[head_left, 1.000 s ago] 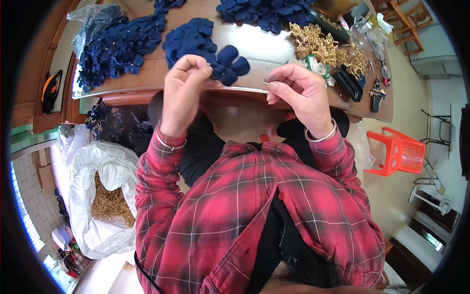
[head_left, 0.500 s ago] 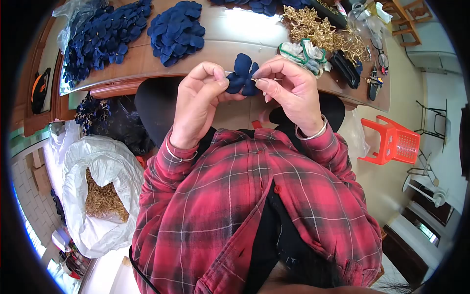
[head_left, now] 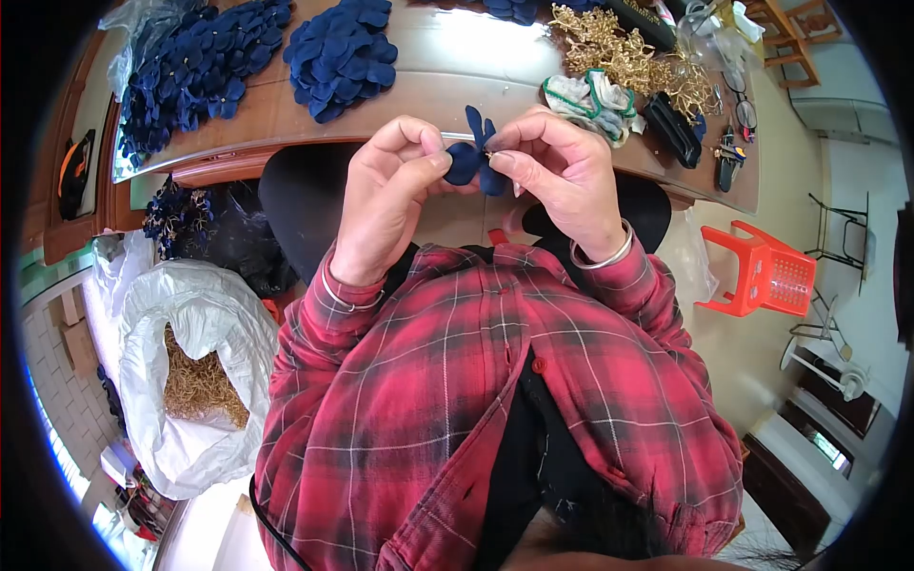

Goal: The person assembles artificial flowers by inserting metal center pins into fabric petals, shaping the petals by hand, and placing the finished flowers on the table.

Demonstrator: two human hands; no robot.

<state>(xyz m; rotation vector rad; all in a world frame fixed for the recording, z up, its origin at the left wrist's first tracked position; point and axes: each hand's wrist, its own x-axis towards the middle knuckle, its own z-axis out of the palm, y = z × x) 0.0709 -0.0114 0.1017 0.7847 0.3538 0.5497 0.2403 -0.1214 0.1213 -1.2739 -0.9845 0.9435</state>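
Note:
A dark blue artificial flower (head_left: 464, 165) is held over the table's near edge, between both hands. My left hand (head_left: 386, 200) pinches one of its petals between thumb and fingertips. At the flower's middle, my right hand (head_left: 568, 181) has thumb and forefinger closed on a small gold-coloured bit, partly hidden by the fingers. The flower is seen nearly edge-on, one petal pointing up. Beyond my left hand lies a heap of blue flowers (head_left: 341, 59), and a larger heap of them (head_left: 195, 76) is farther left.
Gold sprigs (head_left: 619, 48), white-and-green work gloves (head_left: 590, 103), a black case (head_left: 672, 129), glasses (head_left: 745, 114) and small snips (head_left: 728, 164) lie on the table's right. A white sack (head_left: 143, 381) of gold pieces stands at lower left, a red stool (head_left: 747, 271) at right.
The flower has turned from facing me to nearly edge-on between my fingers. Both hands keep their pinch, with my left fingertips slightly closer to the right ones.

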